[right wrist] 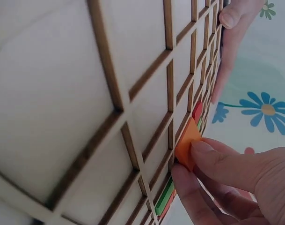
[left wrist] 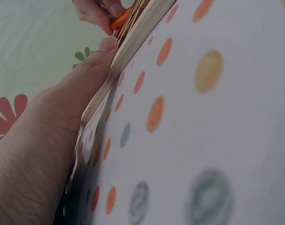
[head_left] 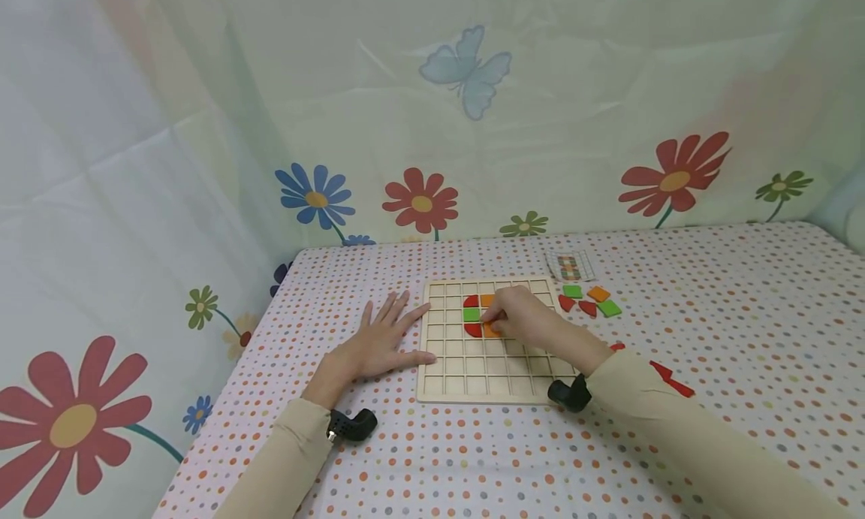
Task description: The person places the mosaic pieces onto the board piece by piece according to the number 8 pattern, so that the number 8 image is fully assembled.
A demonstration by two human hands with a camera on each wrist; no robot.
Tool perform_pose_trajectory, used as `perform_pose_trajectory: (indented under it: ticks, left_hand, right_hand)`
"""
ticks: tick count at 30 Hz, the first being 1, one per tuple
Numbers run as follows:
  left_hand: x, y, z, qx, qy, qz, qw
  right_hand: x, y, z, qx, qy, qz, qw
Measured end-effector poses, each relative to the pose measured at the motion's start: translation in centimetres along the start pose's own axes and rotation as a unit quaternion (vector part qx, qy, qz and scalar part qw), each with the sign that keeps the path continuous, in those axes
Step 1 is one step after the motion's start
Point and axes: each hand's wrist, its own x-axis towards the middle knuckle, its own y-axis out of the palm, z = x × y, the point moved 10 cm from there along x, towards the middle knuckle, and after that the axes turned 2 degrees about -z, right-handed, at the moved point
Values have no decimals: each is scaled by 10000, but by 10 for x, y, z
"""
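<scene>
An orange tile (right wrist: 186, 144), pinched, tilts at a wooden grid board (head_left: 454, 384); the board lies flat, bearing coloured pieces (head_left: 471, 315).

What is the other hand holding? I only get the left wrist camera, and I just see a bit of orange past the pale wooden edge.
Observer: The right wrist view shows that the right hand pinches a flat, straight-edged orange piece.

Operator: Ooh! Is the left hand making a fist? I can't see past its thumb.

Observer: No, in the head view its fingers are spread wide.

Operator: Are there any loose pieces anywhere?

Observer: Yes, flat red, green and orange loose pieces lie on the white spotted cloth, to the right of the pale wooden grid board.
</scene>
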Motion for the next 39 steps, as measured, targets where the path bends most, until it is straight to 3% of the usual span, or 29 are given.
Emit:
perform_pose_trajectory:
  ticks: [14, 19, 25, 33, 39]
  left_hand:
    - [0, 1, 1, 47, -24, -22, 10000]
    - [0, 2, 1, 60, -41, -13, 10000]
    - [1, 3, 0, 76, -1, -17, 10000]
    - [0, 1, 0, 51, -23, -12, 10000]
    - [-2, 0, 0, 1, -71, 2, 10000]
  right_hand:
    - [-5, -1, 3, -200, -220, -303, 9991]
    - [-15, -2, -4, 179, -233, -50, 9996]
    - [-45, -25, -15, 689, -161, -105, 9974]
    - [-95, -56, -43, 118, 381, -303, 9987]
    - [-117, -71, -78, -248, 824, -277, 9959]
